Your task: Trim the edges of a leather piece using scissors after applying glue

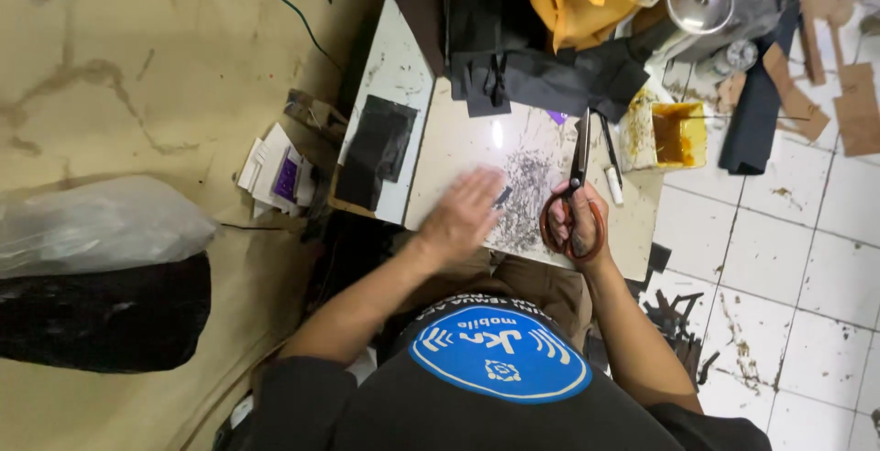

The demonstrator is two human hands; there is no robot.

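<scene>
White tiled floor [779,258] lies right of the low bench [458,139]. Seen from the head camera, the left hand [461,215] rests flat, fingers spread, near the bench's front edge, beside dark scraps [527,190]. The right hand [576,222] grips orange-handled scissors [577,194], blades pointing toward black fabric [541,71] at the far edge.

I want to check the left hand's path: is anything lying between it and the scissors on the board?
Only a patch of small dark scraps lies between the left hand and the scissors, which the right hand holds.
</scene>
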